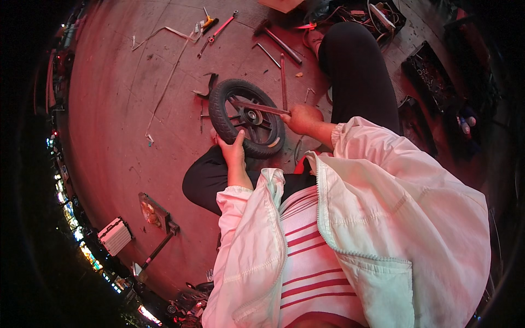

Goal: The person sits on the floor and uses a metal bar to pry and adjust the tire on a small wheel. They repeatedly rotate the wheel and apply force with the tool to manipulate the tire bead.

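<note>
A small spoked wheel with a black tyre (220,116) is tilted up off the floor by my crossed legs. My left hand (235,153) is closed around its near left edge, thumb on the sidewall and the other fingers partly hidden beneath. In my closed right hand (304,118) is the end of a long flat metal tyre lever (260,107). The lever reaches across the spokes above the hub (251,115), its far tip by the inner left side of the rim. Whether that tip touches the tyre bead, I cannot tell.
Beyond the wheel lie a long bar (283,82), a hammer (281,41), a thin rod (266,55) and a red-handled wrench (223,27). A bent black piece (210,87) is beside the tyre. Toolboxes (429,74) stand right; a white case (115,236) sits lower left.
</note>
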Demonstrator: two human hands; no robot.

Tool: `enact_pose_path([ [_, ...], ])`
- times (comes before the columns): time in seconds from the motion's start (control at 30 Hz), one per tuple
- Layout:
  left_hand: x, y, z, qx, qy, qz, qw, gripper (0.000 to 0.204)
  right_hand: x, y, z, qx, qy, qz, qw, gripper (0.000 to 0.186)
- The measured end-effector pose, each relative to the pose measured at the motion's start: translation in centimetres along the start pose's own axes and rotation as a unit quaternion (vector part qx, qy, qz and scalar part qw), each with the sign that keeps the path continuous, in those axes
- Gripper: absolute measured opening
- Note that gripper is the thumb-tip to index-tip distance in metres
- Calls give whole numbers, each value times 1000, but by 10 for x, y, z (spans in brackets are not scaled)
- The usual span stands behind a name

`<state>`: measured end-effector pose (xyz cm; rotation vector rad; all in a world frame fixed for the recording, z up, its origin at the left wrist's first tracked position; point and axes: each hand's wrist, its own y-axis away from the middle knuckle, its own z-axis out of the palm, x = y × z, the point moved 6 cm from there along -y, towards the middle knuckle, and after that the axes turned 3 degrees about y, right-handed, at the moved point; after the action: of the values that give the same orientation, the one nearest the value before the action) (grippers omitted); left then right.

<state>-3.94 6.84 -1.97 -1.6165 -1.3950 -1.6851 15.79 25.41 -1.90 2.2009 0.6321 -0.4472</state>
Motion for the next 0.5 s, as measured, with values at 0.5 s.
enact_pose_path([
  [0.5, -14, -8, -11, 14, -28, 44, 999, 64, -7, 6, 7, -62, 40, -42, 996, 48],
])
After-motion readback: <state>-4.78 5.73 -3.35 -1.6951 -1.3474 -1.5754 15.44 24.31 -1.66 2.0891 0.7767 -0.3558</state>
